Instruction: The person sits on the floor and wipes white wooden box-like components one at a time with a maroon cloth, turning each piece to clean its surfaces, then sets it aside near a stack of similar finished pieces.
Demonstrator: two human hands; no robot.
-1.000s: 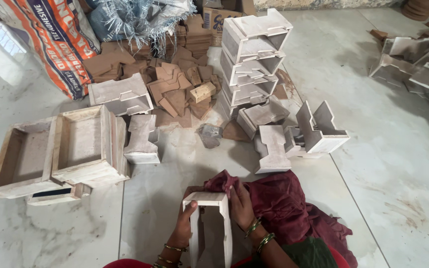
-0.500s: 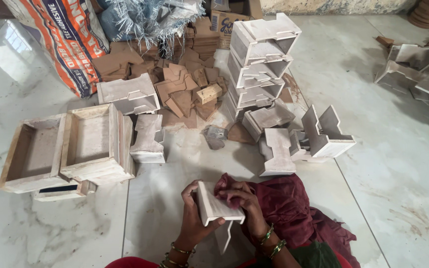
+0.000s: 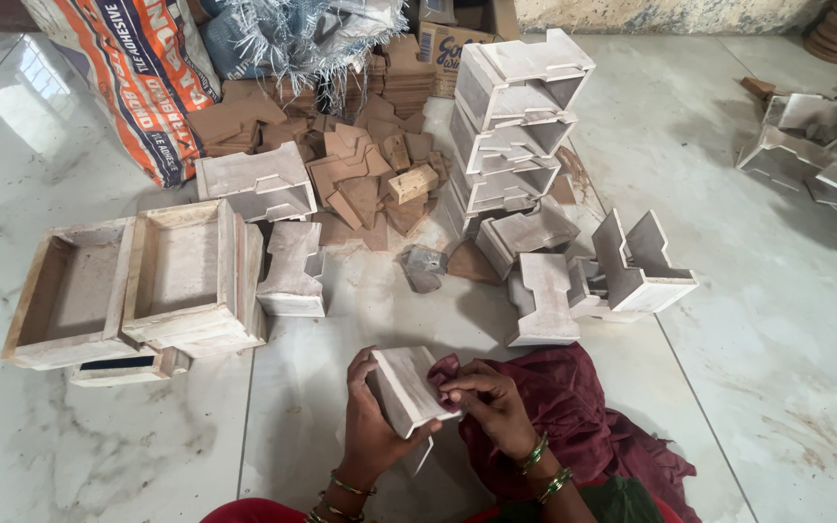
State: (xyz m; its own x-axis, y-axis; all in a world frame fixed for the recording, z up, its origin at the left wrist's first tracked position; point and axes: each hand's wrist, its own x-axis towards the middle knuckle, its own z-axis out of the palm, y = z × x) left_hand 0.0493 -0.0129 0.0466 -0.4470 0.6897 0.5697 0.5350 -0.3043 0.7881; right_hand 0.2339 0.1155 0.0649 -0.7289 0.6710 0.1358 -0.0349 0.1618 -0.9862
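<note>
I hold a small whitewashed wooden piece [image 3: 405, 389], tilted, just above the marble floor [image 3: 99, 455] in front of me. My left hand [image 3: 367, 432] grips its left side from below. My right hand [image 3: 488, 405] presses on its right edge, fingers bent, with a fold of maroon cloth [image 3: 573, 407] under the fingertips. Both wrists wear bangles. The underside of the piece is hidden by my hands.
Two open wooden trays [image 3: 133, 286] lie at left. A stack of white wooden boxes [image 3: 511, 121] stands at centre back, more white pieces [image 3: 598, 281] beside it. Brown board offcuts [image 3: 360, 174], woven sacks [image 3: 138, 77] and another pile [image 3: 821, 145] lie beyond.
The wooden piece stood upright on the floor between my hands a second ago. It has been lifted and turned flat and tilted, and my right hand has shifted onto its right edge.
</note>
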